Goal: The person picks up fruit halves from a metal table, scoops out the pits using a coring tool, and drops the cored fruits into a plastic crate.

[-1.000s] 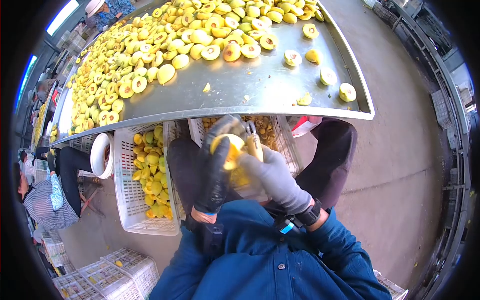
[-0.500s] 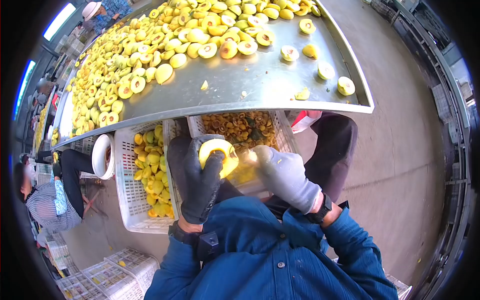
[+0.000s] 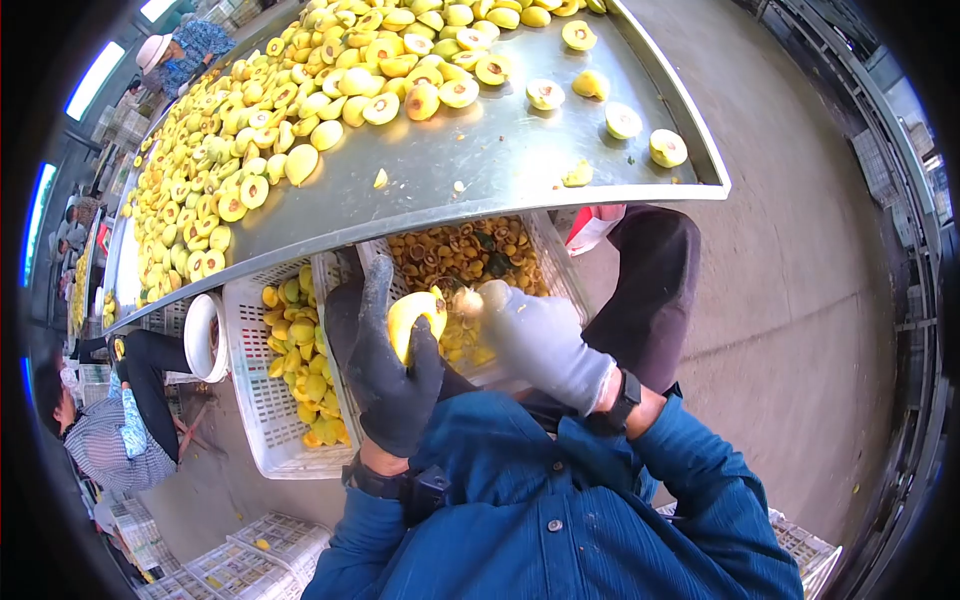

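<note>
While my left hand [image 3: 393,385] has its fingers round a yellow peach [image 3: 403,318], my right hand [image 3: 545,335] clenches a blurred tool [image 3: 466,302]. Both hang above a white crate [image 3: 557,260].

Vs 1 s ago, R hand [image 3: 540,340] no longer overlaps cut fruit [image 3: 404,315] in L hand [image 3: 395,388], & more of crate of scraps [image 3: 556,262] shows past them; vs 0.5 s ago, L fingers [image 3: 377,280] straighter, fruit turned narrower to cam; bench [image 3: 350,205] sits higher & further L in view
</note>
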